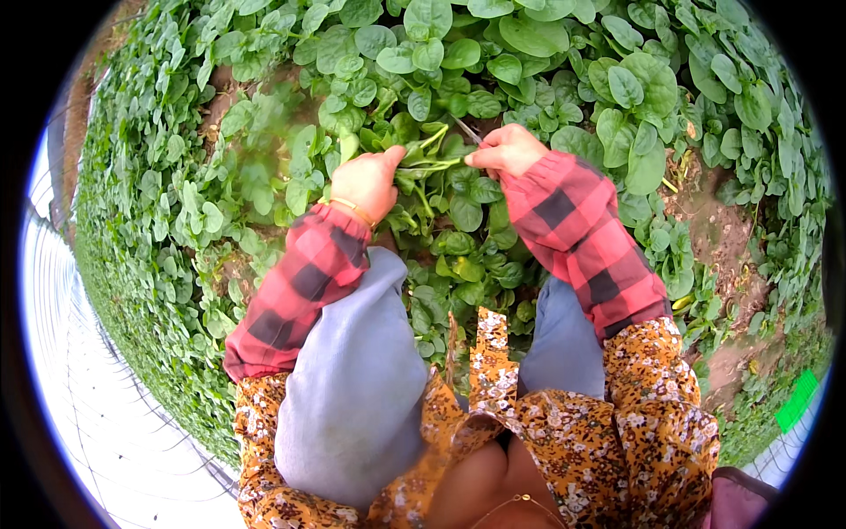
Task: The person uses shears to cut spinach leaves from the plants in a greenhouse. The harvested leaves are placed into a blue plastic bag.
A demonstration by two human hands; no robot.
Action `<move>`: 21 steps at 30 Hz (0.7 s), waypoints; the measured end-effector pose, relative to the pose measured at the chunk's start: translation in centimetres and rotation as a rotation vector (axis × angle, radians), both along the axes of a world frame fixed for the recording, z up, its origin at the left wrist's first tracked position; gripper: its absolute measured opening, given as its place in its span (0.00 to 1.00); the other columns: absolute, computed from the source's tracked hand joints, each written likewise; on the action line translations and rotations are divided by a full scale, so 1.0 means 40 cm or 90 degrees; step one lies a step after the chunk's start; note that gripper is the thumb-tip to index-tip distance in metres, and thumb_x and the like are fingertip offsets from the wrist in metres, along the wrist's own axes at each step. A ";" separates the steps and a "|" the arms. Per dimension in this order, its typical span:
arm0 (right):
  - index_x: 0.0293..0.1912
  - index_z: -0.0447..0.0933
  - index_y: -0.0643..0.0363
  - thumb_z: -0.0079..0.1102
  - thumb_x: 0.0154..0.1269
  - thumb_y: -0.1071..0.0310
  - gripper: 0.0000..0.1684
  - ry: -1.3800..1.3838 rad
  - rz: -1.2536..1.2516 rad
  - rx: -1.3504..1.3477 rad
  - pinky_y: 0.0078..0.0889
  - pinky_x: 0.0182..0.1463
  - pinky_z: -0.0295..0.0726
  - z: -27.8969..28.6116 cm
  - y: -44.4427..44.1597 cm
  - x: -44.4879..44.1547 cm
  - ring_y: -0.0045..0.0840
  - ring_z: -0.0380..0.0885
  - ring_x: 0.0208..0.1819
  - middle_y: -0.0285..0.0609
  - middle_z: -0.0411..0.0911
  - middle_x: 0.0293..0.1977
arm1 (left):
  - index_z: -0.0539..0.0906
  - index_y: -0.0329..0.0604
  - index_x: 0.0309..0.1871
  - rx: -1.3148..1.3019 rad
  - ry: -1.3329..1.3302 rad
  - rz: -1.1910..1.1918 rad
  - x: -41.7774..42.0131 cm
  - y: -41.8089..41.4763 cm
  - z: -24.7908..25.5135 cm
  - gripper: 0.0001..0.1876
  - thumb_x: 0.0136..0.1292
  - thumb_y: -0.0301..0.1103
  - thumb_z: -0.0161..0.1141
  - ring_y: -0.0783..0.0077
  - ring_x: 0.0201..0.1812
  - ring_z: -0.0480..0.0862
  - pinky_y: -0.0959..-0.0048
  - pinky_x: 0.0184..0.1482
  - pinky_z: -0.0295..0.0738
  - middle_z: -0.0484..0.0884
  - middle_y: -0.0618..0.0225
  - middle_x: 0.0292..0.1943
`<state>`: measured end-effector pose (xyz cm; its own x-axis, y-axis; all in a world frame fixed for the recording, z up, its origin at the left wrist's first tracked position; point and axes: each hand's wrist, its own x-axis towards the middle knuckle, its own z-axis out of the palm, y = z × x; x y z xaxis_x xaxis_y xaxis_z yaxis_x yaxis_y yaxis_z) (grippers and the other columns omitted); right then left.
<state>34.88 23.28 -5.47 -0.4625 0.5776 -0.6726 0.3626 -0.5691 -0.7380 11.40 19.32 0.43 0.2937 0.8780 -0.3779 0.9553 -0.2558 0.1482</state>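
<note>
My left hand [367, 182], with a thin yellow bracelet at the wrist, is closed around cut or loose-looking green leafy stems [433, 164]. They stretch from it towards my right hand. A thin metal blade [468, 130] juts up and left from my right hand [512, 149]; its handle is hidden in the fingers. The thumb and fingers of that hand meet the tip of one stem. Both hands hover just over a bed of broad-leaved green plants [466, 215], which look like Malabar spinach. Red-and-black checked sleeves cover my forearms.
Dense plants [529, 36] spread ahead and to both sides. Brown soil [710, 205] shows between them at right and at upper left. My knees [360, 370] flank the patch below my hands. Pale sheeting with dark lines [132, 423] lies beyond the left edge; a bright green piece [796, 400] sits at lower right.
</note>
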 end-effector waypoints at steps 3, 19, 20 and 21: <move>0.31 0.75 0.66 0.65 0.56 0.57 0.19 0.103 -0.105 -0.087 0.24 0.14 0.66 0.039 0.015 0.036 0.22 0.70 0.12 0.39 0.73 0.17 | 0.80 0.52 0.45 0.061 -0.038 -0.029 -0.054 -0.018 0.058 0.20 0.45 0.24 0.56 0.60 0.38 0.80 0.64 0.38 0.77 0.79 0.64 0.31; 0.29 0.76 0.66 0.64 0.53 0.55 0.20 0.020 -0.111 0.055 0.34 0.21 0.71 0.029 0.077 -0.058 0.30 0.73 0.16 0.43 0.74 0.18 | 0.83 0.46 0.29 0.138 0.150 -0.264 0.012 0.189 0.003 0.06 0.49 0.27 0.57 0.60 0.68 0.62 0.70 0.47 0.77 0.67 0.57 0.62; 0.33 0.76 0.69 0.64 0.55 0.56 0.22 0.047 -0.133 -0.032 0.34 0.17 0.71 0.016 0.085 -0.040 0.32 0.73 0.13 0.44 0.75 0.19 | 0.83 0.46 0.30 0.142 0.147 -0.271 0.013 0.180 -0.004 0.06 0.49 0.28 0.57 0.60 0.67 0.63 0.70 0.47 0.77 0.69 0.56 0.61; 0.36 0.76 0.70 0.65 0.54 0.55 0.24 0.051 -0.110 -0.086 0.35 0.19 0.72 0.007 0.096 -0.039 0.32 0.74 0.15 0.46 0.75 0.20 | 0.83 0.45 0.31 0.144 0.148 -0.277 0.011 0.168 -0.009 0.06 0.50 0.28 0.57 0.60 0.66 0.64 0.69 0.47 0.77 0.70 0.56 0.59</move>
<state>33.32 27.13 -5.18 -0.4195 0.5602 -0.7143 0.1954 -0.7127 -0.6737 11.85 26.05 0.07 0.5790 0.7611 -0.2924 0.7555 -0.6357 -0.1585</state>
